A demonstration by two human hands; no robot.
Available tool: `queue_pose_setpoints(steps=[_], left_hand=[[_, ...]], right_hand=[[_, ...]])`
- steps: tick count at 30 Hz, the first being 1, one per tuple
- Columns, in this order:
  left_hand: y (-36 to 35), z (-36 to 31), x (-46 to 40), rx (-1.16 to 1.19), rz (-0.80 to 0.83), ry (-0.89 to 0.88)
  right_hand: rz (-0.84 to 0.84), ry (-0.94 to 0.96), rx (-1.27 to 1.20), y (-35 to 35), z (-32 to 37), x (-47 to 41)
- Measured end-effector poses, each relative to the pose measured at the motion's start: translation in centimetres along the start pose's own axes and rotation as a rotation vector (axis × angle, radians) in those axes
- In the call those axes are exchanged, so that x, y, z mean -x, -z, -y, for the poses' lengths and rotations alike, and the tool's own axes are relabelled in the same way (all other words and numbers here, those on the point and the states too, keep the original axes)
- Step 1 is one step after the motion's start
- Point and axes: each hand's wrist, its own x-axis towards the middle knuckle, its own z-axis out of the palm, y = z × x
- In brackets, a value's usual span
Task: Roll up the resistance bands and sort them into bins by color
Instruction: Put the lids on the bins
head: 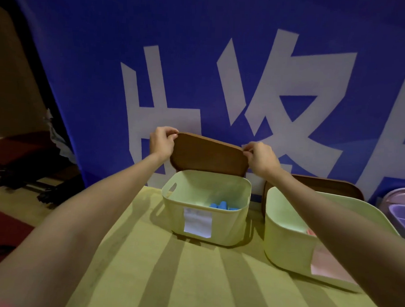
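Behind the middle bin (pixel 206 213), at the far edge of the bench (pixel 168 279), both hands hold a brown lid (pixel 208 157) that stands tilted on its long edge, with its lower edge hidden behind the back wall of the bin. The left hand (pixel 161 143) grips the upper left corner of the lid, its fingers (pixel 169 130) curled over the top edge and clamped on it. The right hand (pixel 261 157) pinches the upper right corner in the same way, fingers closed on the edge. This bin is pale green, has a handle slot in its left wall and a white label (pixel 197 222) on its front wall. Inside it, near the front right, lie blue rolls (pixel 222 205), which look like rolled bands; how many there are I cannot tell. Just beside it on the right stands a second bin (pixel 285 245) of the same pale green, partly covered by the right forearm. It carries a pink label (pixel 329 265) on its front, and something pink (pixel 310 232) shows inside, at the rim. Behind this bin a second brown lid (pixel 330 186) leans upright. At the far right edge a purple bin (pixel 400 215) is partly in view. A blue banner (pixel 201 60) with big white characters hangs behind the bench. The bench has a yellow-green cover with shadow stripes across it.
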Motion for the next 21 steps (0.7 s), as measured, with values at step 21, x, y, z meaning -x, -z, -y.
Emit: queue_pose_setpoints(steps=[21], left_hand=[[6.8,1.0,10.7,0.051,0.071,0.065]], right_hand=[[-0.144,0.339,0.136,1.9,1.4,12.3]])
